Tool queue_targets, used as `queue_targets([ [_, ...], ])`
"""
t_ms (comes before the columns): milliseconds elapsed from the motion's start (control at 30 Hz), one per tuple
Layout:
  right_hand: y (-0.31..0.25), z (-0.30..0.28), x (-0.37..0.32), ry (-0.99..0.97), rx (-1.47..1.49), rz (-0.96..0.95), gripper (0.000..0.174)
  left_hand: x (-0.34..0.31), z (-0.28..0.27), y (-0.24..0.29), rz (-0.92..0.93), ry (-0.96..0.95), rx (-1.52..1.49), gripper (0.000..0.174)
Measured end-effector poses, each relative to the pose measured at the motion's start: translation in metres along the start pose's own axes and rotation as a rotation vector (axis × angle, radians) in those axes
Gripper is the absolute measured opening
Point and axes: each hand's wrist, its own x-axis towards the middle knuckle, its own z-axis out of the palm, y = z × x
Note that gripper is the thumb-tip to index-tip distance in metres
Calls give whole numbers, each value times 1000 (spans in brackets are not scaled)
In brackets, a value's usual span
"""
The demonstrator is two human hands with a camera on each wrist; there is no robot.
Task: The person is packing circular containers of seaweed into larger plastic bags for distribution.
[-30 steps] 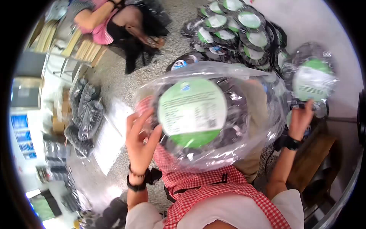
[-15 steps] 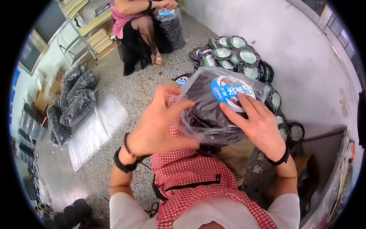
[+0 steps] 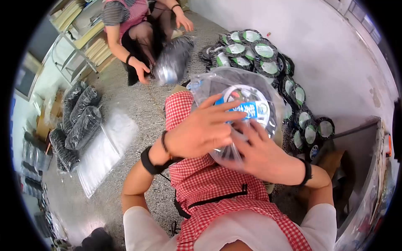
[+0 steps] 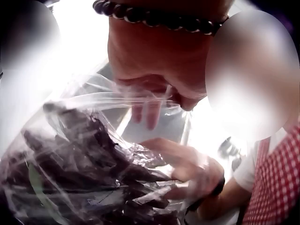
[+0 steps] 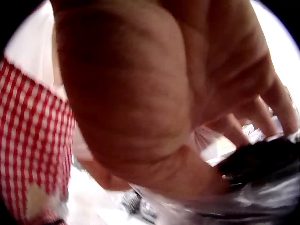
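Note:
A clear plastic bag (image 3: 204,83) with dark, round packs inside lies over my lap, a blue and white label (image 3: 251,104) facing up. My left hand (image 3: 199,131) reaches across the near side of the bag, fingers over part of the label. In the left wrist view its curled fingers catch the stretched film (image 4: 140,101). Close beside it, my right hand (image 3: 266,152) pinches bunched plastic at the bag's near edge. The right wrist view has the right thumb (image 5: 187,173) against the film and the fingers spread over the dark contents.
A heap of round packs (image 3: 266,51) with green and white labels leans by the wall. Filled bags (image 3: 86,125) lie beside a white plastic sheet (image 3: 106,150) on the left floor. Another person's hand (image 3: 140,71) is near a dark wrapped bundle (image 3: 173,58).
My right hand came from a separate pack at the right to the bag, and both hands have since drawn together at its near edge. The other person's bundle went from upright to tilted.

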Motion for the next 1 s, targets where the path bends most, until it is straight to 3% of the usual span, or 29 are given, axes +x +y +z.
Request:
queue_targets([
  [67, 15, 8, -6, -7, 584, -488, 35, -9, -1, -15, -67, -70, -142, 32],
  [133, 31, -1, -24, -92, 876, -391, 38, -9, -17, -11, -77, -98, -413, 34],
  [200, 43, -18, -35, -59, 602, -166, 32, -13, -24, -12, -74, -140, -495, 36],
  [233, 48, -11, -39, 50, 412, -173, 23, -11, -21, -11, -78, -141, -501, 38],
  [267, 58, -8, -44, 55, 126, -297, 20, -8, -17, -10, -82, -148, -512, 41],
  [333, 52, -32, -29, 109, 202, -330, 18, 12, -16, -6, -28, -207, -409, 43],
  [367, 48, -40, -23, 143, 194, -387, 18, 26, -21, 8, -50, -313, -113, 48],
  [400, 44, -44, -18, 174, 188, -442, 17, 38, -22, 19, -67, -411, 182, 62],
  [433, 42, -43, -15, 225, 192, -502, 16, 44, -17, 22, -70, -461, 250, 86],
  [567, 46, -44, -19, 420, 96, -572, 14, 27, 27, 12, -83, -573, 217, 84],
  [667, 52, -48, -26, 407, 69, -585, 16, 14, 60, -4, -134, -510, 135, 83],
  [733, 56, -44, -30, 409, 82, -540, 19, 9, 74, -12, -143, -496, 118, 74],
  [800, 60, -42, -34, 484, 37, -442, 33, 6, 79, -17, -177, -492, 104, 70],
  [833, 59, -42, -39, 596, 202, -232, 47, 5, 79, -19, -186, -522, 78, 63],
  [867, 67, -40, -47, 596, 212, -236, 47, 4, 78, -21, -196, -521, 76, 63],
  [900, 81, -40, -58, 486, 447, 179, 72, 3, 76, -24, -194, -558, 90, 62],
  [933, 94, -40, -67, 353, 666, 595, 111, 3, 73, -26, -190, -596, 106, 62],
  [1000, 114, 24, -92, -41, 594, 461, 120, 0, 70, -31, -171, -582, 73, 59],
])
